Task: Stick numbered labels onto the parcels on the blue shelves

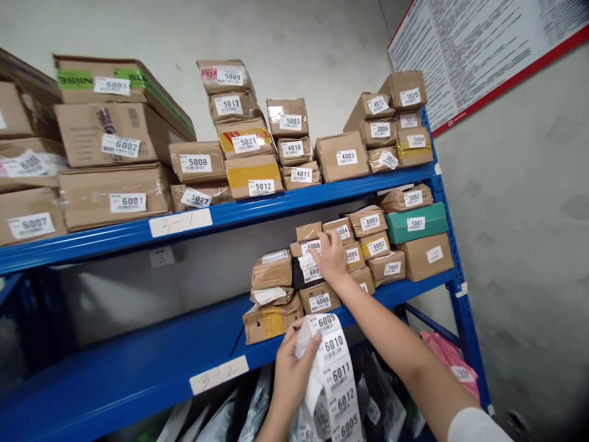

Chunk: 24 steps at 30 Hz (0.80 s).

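My left hand (294, 356) is closed around a long strip of white number labels (338, 368), which hangs down in front of the lower shelf. The top label reads 6009, with 6010, 6011 and 6012 below it. Reaching up to the lower shelf, my right hand (332, 258) lies with fingers apart against the stacked cardboard boxes. Its fingers are by the label of a small box marked 6008 (311, 247) and partly cover the box marked 6004 (341, 231). Below sits a box marked 6006 (321, 301). To the left, brown parcels (271, 272) are stacked.
The upper blue shelf (230, 212) carries many labelled boxes, including 6002 (122, 145). A green box (416, 223) stands at the lower shelf's right end. Bagged parcels (230, 411) and a pink bag (448, 365) are underneath. A red-edged board (488, 55) hangs on the wall.
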{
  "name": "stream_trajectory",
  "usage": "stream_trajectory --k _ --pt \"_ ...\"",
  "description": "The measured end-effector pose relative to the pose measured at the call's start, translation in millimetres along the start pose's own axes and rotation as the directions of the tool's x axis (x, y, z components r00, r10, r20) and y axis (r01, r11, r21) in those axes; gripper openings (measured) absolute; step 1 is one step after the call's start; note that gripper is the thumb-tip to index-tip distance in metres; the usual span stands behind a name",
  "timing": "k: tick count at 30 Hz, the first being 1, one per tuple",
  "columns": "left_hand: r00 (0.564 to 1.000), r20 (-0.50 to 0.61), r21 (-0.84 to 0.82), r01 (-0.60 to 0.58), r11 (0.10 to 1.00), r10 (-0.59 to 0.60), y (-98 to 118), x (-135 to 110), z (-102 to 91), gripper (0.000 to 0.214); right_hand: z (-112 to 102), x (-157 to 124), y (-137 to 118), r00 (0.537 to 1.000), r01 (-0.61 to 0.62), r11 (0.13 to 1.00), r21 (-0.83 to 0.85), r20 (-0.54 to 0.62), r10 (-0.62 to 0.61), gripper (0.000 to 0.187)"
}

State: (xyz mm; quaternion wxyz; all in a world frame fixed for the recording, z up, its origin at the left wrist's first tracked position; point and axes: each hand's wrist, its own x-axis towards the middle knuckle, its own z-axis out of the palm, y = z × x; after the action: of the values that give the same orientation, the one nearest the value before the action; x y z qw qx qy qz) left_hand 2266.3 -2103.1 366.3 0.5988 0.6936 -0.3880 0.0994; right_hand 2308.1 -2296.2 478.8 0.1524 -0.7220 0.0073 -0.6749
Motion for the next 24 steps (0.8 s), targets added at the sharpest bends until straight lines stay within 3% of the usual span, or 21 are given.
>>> stream_trajectory --k 2,4,6,7,9,10,11,17,19,24 --pt "0.999 -0.044 -0.019 0.001 1.000 -0.002 -1.6 2.4 -6.1 0.033 -8.6 -1.6 -1.9 0.999 0.011 0.998 0.064 0.029 -0.013 0.017" --pt "0.996 -0.089 -0.049 0.017 0.999 -0.022 -2.8 5.7 -12.7 0.033 -20.2 -8.9 -5.5 0.998 0.003 0.972 0.234 0.066 -0.019 0.018" --pt "0.993 -0.112 -0.073 0.021 0.997 -0.029 -3.2 8.8 -18.5 0.032 -33.0 -22.8 -11.2 0.975 -0.084 0.867 0.492 0.221 -0.031 0.020" --pt "0.993 -0.119 -0.073 0.008 0.997 -0.017 -3.1 10.4 -20.6 0.031 -38.9 -31.3 -14.5 0.931 -0.173 0.778 0.604 0.358 -0.070 0.022" --pt "0.991 -0.126 -0.057 -0.040 0.998 0.033 -2.3 13.6 -23.5 0.030 -47.6 -48.7 -20.3 0.778 -0.391 0.616 0.684 0.603 -0.175 0.032" --pt "0.992 -0.118 -0.049 -0.059 0.997 0.052 -1.5 15.5 -24.5 0.031 -50.0 -56.2 -22.3 0.716 -0.477 0.566 0.672 0.671 -0.193 0.036" --pt "0.993 -0.101 -0.041 -0.067 0.997 0.063 -0.6 17.6 -25.3 0.032 -51.2 -62.3 -23.6 0.685 -0.535 0.531 0.657 0.705 -0.183 0.037" --pt "0.996 0.068 -0.080 0.064 0.995 -0.058 8.1 31.8 -32.1 0.051 -48.9 -70.5 -18.3 0.721 -0.618 0.422 0.664 0.692 -0.033 0.035" --pt "0.988 0.127 -0.106 0.096 0.990 -0.083 10.6 34.5 -32.7 0.046 -50.0 -68.7 -14.2 0.734 -0.622 0.406 0.669 0.679 0.006 0.034" --pt "0.981 0.174 -0.068 0.094 0.993 -0.081 16.0 36.4 -26.0 0.044 -54.9 -69.5 -11.8 0.757 -0.571 0.505 0.647 0.653 0.019 0.029"
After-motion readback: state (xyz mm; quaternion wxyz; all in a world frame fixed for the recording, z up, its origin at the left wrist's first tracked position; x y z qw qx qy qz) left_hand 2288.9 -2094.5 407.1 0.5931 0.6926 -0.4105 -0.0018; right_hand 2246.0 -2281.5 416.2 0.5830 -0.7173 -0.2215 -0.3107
